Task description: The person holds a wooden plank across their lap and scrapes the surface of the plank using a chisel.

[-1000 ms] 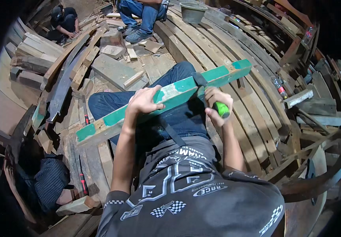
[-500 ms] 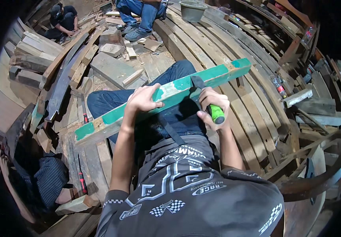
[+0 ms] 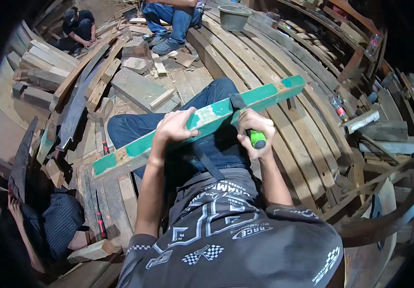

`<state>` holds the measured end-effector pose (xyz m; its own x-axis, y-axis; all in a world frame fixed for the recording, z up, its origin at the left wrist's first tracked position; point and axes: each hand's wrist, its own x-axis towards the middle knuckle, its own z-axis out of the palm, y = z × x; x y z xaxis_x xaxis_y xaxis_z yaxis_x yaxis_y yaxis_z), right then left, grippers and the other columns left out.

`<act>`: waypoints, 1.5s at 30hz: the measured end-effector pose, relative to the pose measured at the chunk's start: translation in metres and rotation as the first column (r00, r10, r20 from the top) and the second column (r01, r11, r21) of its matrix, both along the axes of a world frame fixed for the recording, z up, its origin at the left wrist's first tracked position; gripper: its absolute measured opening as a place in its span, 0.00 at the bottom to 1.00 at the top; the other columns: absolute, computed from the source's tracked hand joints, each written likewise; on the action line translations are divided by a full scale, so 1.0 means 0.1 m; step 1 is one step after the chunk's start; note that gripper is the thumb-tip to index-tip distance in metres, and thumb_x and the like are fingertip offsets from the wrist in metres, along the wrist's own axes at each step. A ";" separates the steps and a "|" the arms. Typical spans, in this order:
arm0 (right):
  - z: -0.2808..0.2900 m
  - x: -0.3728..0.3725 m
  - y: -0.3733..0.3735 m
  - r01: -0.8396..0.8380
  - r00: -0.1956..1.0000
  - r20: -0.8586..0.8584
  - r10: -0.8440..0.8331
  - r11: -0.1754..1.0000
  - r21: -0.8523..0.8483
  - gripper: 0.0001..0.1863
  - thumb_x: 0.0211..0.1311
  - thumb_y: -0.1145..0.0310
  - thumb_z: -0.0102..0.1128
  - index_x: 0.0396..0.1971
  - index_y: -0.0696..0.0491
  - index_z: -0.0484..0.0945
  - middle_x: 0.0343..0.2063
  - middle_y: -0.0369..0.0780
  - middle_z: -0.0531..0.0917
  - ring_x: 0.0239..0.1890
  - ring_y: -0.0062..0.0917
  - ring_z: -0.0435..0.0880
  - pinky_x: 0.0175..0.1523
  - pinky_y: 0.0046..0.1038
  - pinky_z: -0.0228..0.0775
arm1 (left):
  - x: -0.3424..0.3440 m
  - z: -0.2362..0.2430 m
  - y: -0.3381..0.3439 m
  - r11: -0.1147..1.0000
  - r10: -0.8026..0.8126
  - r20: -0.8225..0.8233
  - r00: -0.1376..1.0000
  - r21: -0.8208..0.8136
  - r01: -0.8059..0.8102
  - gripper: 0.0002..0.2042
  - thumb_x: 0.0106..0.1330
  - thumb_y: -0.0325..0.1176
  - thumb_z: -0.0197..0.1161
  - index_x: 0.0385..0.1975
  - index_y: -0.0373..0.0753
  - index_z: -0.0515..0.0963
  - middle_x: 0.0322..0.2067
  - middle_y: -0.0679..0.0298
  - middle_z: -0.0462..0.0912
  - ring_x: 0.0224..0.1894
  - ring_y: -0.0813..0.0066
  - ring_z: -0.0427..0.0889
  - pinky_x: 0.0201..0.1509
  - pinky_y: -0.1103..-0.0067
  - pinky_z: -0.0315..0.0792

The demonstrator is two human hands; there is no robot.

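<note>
Across my lap lies a long wooden beam [image 3: 264, 95] with green paint on its upper face; pale bare patches show near its middle. My left hand [image 3: 172, 129] is wrapped over the beam left of its middle, thumb on the near side. In my right hand [image 3: 257, 128] is a scraper [image 3: 258, 140] with a bright green handle and a black end. Its dark flat blade [image 3: 237, 101] lies across the painted face, right of the bare patch. My fingers hide where blade and handle meet.
Loose boards and offcuts [image 3: 142, 89] cover the ground ahead. Long planks [image 3: 293, 134] run along the right, with a grey tub [image 3: 234, 18] at their far end. Two people crouch or sit ahead; another person [image 3: 60, 221] is close at lower left. A red-and-black screwdriver [image 3: 101, 224] lies left.
My right hand and the scraper have shifted slightly left along the beam. My left hand keeps its hold. At lower left, the other person's hand and a dark blade-like piece have moved.
</note>
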<state>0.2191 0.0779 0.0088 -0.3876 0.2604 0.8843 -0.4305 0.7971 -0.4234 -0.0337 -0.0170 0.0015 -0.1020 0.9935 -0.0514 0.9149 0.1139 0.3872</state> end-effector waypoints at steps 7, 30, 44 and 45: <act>0.04 0.11 -0.20 -0.070 0.994 0.088 0.066 0.997 0.040 0.08 0.32 0.76 0.63 0.18 0.56 0.75 0.19 0.40 0.76 0.22 0.34 0.74 0.35 0.34 0.70 | -0.05 -0.10 -0.03 0.993 -0.041 -0.020 0.999 0.109 0.043 0.34 0.51 0.52 0.73 0.54 0.38 0.72 0.44 0.45 0.85 0.51 0.42 0.82 0.54 0.56 0.74; -0.04 0.05 -0.30 -0.119 0.992 0.037 0.117 0.992 0.039 0.08 0.36 0.77 0.65 0.20 0.58 0.74 0.21 0.42 0.74 0.27 0.38 0.75 0.42 0.38 0.71 | -0.04 -0.05 -0.05 1.000 -0.002 0.020 1.000 0.008 0.002 0.39 0.50 0.55 0.73 0.60 0.39 0.72 0.44 0.44 0.84 0.51 0.42 0.80 0.55 0.58 0.71; -0.20 -0.08 -0.04 0.000 0.993 0.118 -0.006 0.999 0.048 0.10 0.36 0.76 0.66 0.20 0.55 0.72 0.22 0.42 0.74 0.28 0.41 0.76 0.43 0.38 0.70 | -0.03 -0.09 -0.05 0.989 -0.041 -0.016 0.999 0.141 0.043 0.36 0.49 0.55 0.73 0.55 0.38 0.73 0.37 0.46 0.84 0.44 0.42 0.82 0.48 0.57 0.72; -0.23 -0.07 -0.02 0.017 0.988 0.152 -0.023 0.999 0.038 0.10 0.37 0.76 0.66 0.21 0.55 0.73 0.22 0.42 0.73 0.27 0.40 0.75 0.41 0.38 0.68 | -0.03 -0.06 -0.04 0.997 -0.045 -0.003 0.999 0.059 0.045 0.36 0.50 0.55 0.72 0.56 0.38 0.73 0.39 0.45 0.84 0.45 0.42 0.82 0.49 0.57 0.72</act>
<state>0.2122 0.0755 -0.0142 -0.5138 0.2378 0.8243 -0.3471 0.8210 -0.4532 -0.0366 -0.0206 -0.0048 -0.0575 0.9983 0.0075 0.9191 0.0500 0.3909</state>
